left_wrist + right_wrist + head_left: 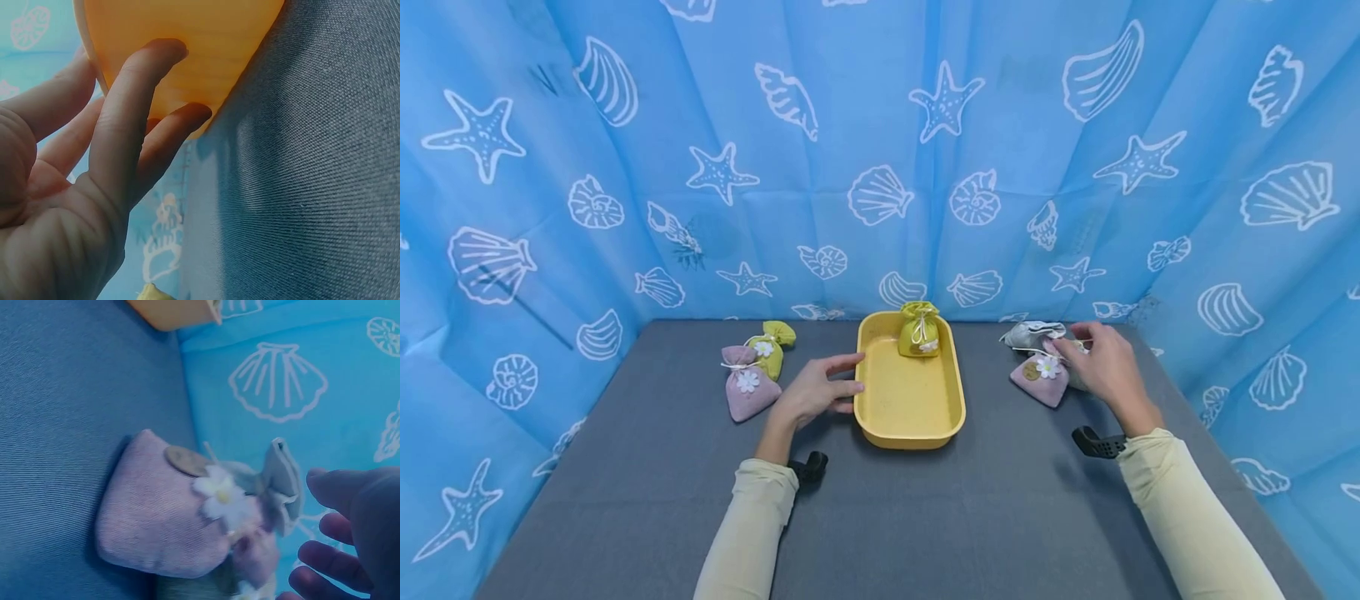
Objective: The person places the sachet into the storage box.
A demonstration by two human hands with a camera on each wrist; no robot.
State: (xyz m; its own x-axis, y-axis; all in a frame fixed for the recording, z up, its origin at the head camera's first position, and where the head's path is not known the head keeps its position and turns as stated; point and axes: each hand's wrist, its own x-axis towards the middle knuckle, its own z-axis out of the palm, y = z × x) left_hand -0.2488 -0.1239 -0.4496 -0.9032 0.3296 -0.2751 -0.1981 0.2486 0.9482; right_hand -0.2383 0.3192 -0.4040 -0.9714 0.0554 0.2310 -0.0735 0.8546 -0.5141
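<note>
My left hand (816,392) is at the left side of a yellow plastic tray (910,435). In the left wrist view, its extended fingers (125,106) touch the tray's outer wall (194,25). Inside the tray, at the far end, a green drawstring pouch (917,331) stands upright. My right hand (1105,362) hovers over a small group of pouches, its fingers slightly bent and apart from the cloth in the right wrist view. Closest is a pink pouch (156,512) with a white flower and a brown round tag. A grey pouch (1033,334) lies behind it. Another pouch is partly hidden under the hand.
On the left, a second pink pouch (750,396) leans by another green pouch (771,346), each with a white flower. A grey cloth (925,517) covers the table. Blue curtains (880,167) with shell prints hang along its back and sides.
</note>
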